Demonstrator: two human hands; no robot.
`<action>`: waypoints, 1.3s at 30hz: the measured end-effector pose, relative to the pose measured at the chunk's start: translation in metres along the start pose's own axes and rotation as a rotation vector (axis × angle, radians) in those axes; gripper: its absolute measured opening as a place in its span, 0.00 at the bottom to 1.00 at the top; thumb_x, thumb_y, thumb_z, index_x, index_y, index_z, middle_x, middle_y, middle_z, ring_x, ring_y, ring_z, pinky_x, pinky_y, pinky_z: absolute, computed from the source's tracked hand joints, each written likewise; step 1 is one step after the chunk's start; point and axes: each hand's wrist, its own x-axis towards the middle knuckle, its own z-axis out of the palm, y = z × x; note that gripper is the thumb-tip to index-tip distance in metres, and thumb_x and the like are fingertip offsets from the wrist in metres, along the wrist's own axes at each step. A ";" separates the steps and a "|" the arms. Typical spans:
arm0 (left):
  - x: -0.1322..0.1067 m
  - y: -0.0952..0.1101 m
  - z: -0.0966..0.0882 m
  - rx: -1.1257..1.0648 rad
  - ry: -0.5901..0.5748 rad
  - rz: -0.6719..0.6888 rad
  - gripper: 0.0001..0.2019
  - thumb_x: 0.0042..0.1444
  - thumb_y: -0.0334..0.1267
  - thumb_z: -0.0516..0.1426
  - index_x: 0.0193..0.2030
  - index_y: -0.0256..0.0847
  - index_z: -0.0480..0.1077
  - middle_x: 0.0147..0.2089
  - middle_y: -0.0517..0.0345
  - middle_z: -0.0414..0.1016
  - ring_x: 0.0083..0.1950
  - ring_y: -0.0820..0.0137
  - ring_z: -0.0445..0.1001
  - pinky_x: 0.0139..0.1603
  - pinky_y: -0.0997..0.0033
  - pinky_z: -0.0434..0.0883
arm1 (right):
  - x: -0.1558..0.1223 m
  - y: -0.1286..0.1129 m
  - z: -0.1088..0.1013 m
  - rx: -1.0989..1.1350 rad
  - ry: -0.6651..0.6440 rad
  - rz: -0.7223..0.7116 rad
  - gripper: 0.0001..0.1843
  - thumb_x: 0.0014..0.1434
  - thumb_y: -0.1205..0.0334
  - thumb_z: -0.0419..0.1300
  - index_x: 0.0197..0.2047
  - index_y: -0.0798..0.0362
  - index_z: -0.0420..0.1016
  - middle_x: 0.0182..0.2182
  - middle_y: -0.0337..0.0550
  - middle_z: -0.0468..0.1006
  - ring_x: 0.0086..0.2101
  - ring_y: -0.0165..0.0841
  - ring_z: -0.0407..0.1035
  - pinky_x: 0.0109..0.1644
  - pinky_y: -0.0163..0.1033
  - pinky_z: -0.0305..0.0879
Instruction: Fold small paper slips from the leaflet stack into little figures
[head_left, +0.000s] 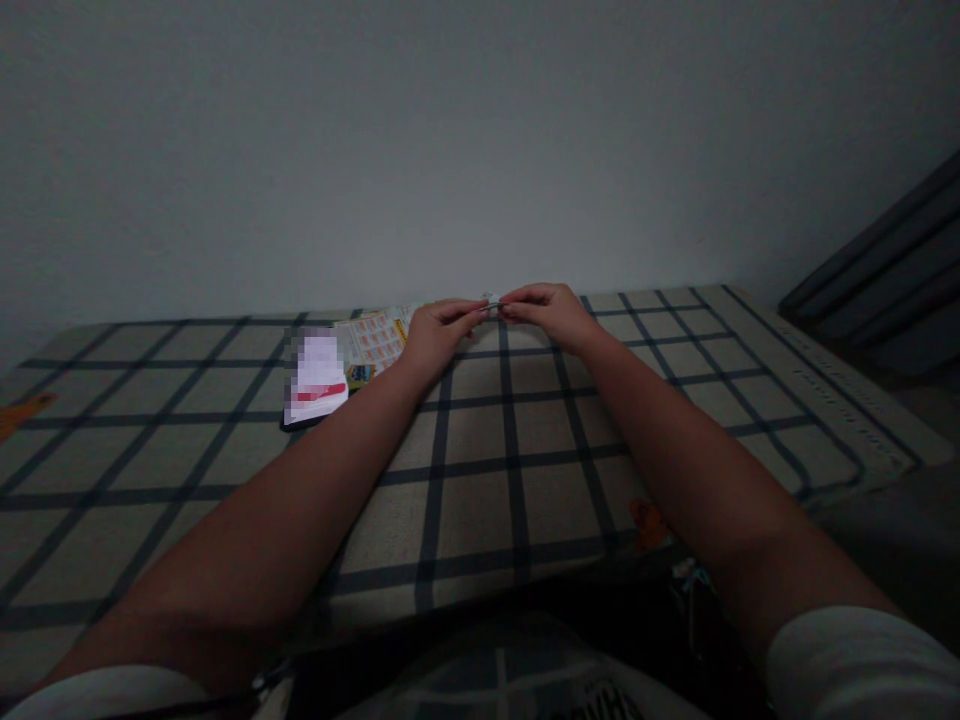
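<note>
Both arms reach forward over a checked tablecloth (pixel 480 430), and my hands meet near the far edge by the wall. My left hand (pixel 442 330) pinches one end of a small, thin whitish piece (pixel 493 303) between thumb and fingers. The other end sits in the fingertips of my right hand (pixel 551 312). What the piece is cannot be made out in the dim light. Just left of my left hand lies a printed sheet (pixel 377 340) with rows of small coloured panels, partly covered by the hand. Beside it is a phone (pixel 319 380) with a lit, partly blurred screen.
A pale wall (pixel 480 150) rises right behind the table. Dark folded fabric (pixel 892 270) hangs at the right. Orange printed figures (pixel 649 522) show on the cloth, one near my right forearm and another at the left edge.
</note>
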 end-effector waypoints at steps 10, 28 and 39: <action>-0.001 -0.004 0.003 -0.021 0.013 -0.014 0.20 0.58 0.53 0.65 0.48 0.39 0.84 0.43 0.49 0.86 0.38 0.67 0.80 0.41 0.67 0.76 | 0.005 0.010 0.000 0.034 0.072 0.049 0.11 0.52 0.56 0.76 0.33 0.54 0.84 0.34 0.44 0.86 0.36 0.32 0.80 0.51 0.39 0.79; 0.001 -0.007 0.003 -0.181 -0.023 -0.133 0.36 0.51 0.44 0.67 0.68 0.38 0.71 0.40 0.55 0.83 0.39 0.70 0.79 0.50 0.65 0.77 | 0.003 0.008 0.004 0.044 0.018 0.013 0.18 0.58 0.66 0.68 0.52 0.51 0.77 0.33 0.38 0.83 0.35 0.30 0.80 0.47 0.37 0.79; 0.001 -0.005 0.003 -0.043 -0.077 -0.163 0.16 0.51 0.52 0.66 0.35 0.41 0.82 0.30 0.57 0.76 0.31 0.69 0.70 0.33 0.69 0.68 | 0.002 0.006 0.009 -0.128 -0.065 -0.071 0.18 0.54 0.67 0.70 0.49 0.52 0.80 0.28 0.37 0.81 0.33 0.32 0.79 0.46 0.39 0.79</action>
